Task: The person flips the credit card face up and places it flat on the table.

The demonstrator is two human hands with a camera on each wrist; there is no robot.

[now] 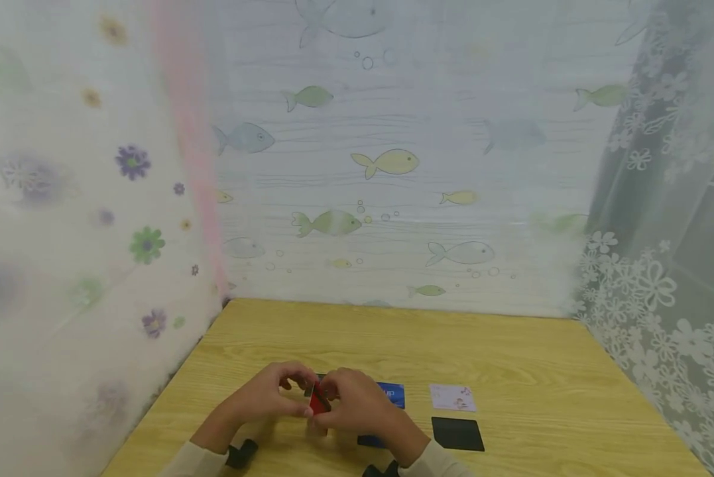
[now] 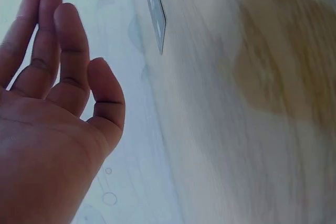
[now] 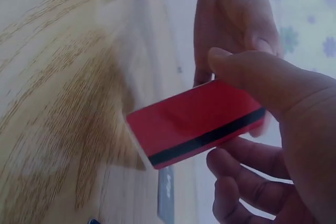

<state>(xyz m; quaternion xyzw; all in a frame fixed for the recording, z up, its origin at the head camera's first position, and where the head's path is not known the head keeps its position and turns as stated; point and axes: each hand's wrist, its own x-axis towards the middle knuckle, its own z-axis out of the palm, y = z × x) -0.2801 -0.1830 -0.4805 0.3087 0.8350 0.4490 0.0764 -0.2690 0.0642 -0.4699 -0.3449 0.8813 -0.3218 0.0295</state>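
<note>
Just above the table, both hands hold a red card [image 3: 197, 121] with a black stripe along one long side. My right hand [image 1: 359, 401] pinches it, thumb on the striped face and fingers behind, as the right wrist view shows. My left hand [image 1: 270, 394] grips the card's other end between thumb and fingertips. In the left wrist view, the left fingers [image 2: 50, 40] reach up to the card at the top edge. A blue card [image 1: 394, 395] with "VIP" lettering lies behind the right hand, which partly hides it. A dark blue card [image 1: 370, 441] shows under the right wrist.
To the right, a pale pink patterned card [image 1: 453, 397] lies behind a black card [image 1: 458, 434] on the wood-grain table [image 1: 541, 371]. Curtains printed with fish [image 1: 392, 162] and flowers [image 1: 146, 245] enclose the table's back and sides. Black wrist straps [image 1: 241, 454] sit below the hands.
</note>
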